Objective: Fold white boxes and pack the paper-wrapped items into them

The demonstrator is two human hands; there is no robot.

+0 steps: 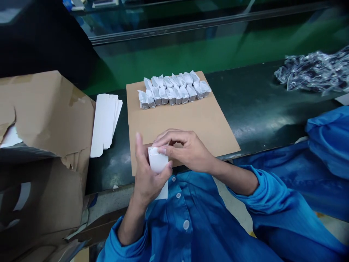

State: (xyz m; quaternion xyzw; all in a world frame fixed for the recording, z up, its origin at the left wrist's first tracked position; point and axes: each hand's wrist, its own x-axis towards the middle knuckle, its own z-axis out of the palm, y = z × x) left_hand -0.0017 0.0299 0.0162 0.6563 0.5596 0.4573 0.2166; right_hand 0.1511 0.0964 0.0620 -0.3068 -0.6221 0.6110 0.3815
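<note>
A small white carton point(157, 162) is wrapped by the fingers and thumb of my left hand point(148, 174), close in front of my body. At the carton's top end, my right hand point(188, 150) pinches the edge or flap with thumb and fingers. Part of the carton is hidden behind both hands. Beyond them lies a brown cardboard sheet point(174, 122), with two rows of small packets in white wrapping point(171, 95) along its far half. To the left, several flat, unfolded white cartons point(103, 122) lie in a loose stack.
A large torn cardboard box point(43, 112) stands at the left edge. Clear plastic bags point(313, 71) are heaped at the far right of the dark bench point(245, 105). Beside me on the right, another person's blue sleeve point(329, 142) shows. A metal rail point(191, 26) runs behind the bench.
</note>
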